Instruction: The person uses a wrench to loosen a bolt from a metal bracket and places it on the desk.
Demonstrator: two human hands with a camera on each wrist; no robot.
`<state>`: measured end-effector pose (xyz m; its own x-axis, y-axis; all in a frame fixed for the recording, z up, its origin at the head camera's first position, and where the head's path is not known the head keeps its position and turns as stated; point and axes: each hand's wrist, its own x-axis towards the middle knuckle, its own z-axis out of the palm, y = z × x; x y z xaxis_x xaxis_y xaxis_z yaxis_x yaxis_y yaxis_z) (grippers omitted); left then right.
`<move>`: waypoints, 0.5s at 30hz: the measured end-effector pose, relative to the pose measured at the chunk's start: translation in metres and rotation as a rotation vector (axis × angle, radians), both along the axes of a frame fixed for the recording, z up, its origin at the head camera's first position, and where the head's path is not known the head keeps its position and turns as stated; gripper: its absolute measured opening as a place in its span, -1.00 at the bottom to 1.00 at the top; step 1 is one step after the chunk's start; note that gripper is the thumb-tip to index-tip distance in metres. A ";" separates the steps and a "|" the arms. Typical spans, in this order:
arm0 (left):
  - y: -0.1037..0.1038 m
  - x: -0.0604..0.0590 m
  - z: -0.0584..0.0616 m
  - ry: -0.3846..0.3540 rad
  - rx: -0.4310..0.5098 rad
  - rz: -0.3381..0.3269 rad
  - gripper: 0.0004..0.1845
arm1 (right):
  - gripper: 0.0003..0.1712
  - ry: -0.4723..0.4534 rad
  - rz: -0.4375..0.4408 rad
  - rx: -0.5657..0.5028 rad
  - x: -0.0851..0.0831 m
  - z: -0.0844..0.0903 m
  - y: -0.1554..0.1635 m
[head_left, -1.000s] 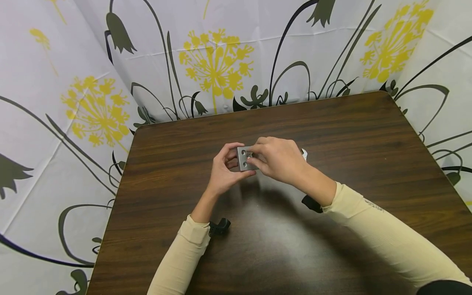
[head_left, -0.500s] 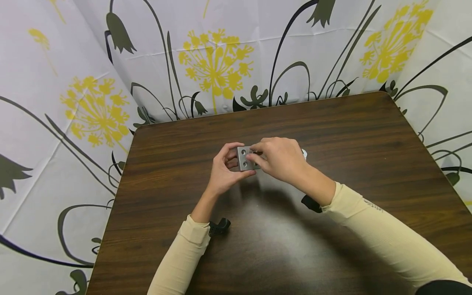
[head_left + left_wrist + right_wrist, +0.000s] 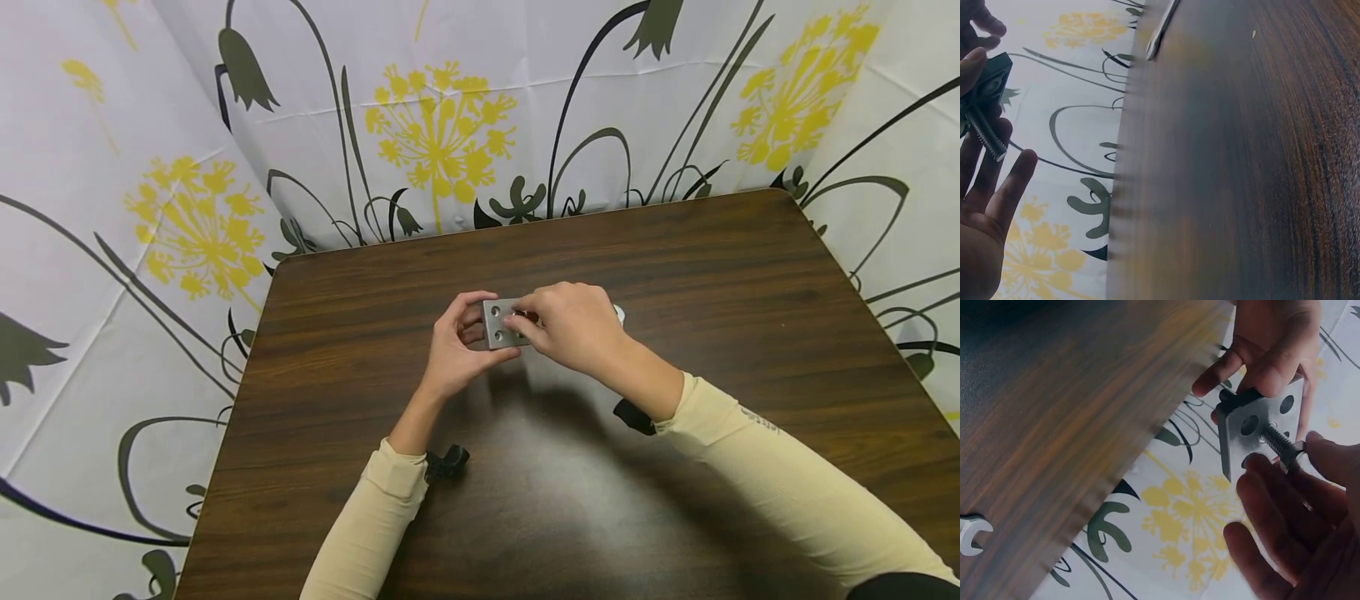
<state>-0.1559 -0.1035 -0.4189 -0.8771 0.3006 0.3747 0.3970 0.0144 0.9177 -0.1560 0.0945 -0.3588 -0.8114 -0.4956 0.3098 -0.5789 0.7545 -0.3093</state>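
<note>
My left hand (image 3: 453, 354) grips a small grey metal block (image 3: 493, 323) by its edges, thumb below and fingers above and behind. The right wrist view shows several round holes in its face and a bolt (image 3: 1279, 442) sticking out of it. My right hand (image 3: 577, 325) pinches this bolt near its head with curled thumb and fingers, covering the block's right part in the head view. In the left wrist view a threaded shaft (image 3: 986, 134) juts from the block past the fingers. Both hands hold the work above the table.
An open-end wrench (image 3: 972, 535) lies on the brown wooden table (image 3: 390, 533), partly hidden behind my right hand in the head view. A flower-patterned curtain (image 3: 315, 125) hangs along the table's far edge. Black wrist cameras sit under both sleeves.
My right thumb and fingers have drawn back slightly to the right and spread on the bolt, showing more of the block's face. My left hand and the block have stayed in place.
</note>
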 end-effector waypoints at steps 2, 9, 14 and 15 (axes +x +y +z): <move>0.000 0.000 0.000 -0.001 -0.002 0.002 -0.25 | -0.76 0.009 0.038 0.007 0.000 -0.001 0.001; -0.003 -0.005 -0.012 0.002 0.010 -0.004 -0.24 | -0.68 0.041 0.055 0.031 -0.001 0.001 0.001; -0.001 0.000 0.001 -0.006 -0.005 -0.003 -0.25 | -0.71 -0.008 0.024 0.020 -0.001 0.002 0.001; -0.001 0.000 0.001 -0.010 -0.008 -0.002 -0.25 | -0.74 0.002 0.045 0.023 -0.001 0.002 0.002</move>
<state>-0.1559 -0.1042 -0.4174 -0.8802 0.3051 0.3635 0.3878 0.0211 0.9215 -0.1567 0.0964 -0.3573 -0.7874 -0.5389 0.2995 -0.6132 0.7346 -0.2905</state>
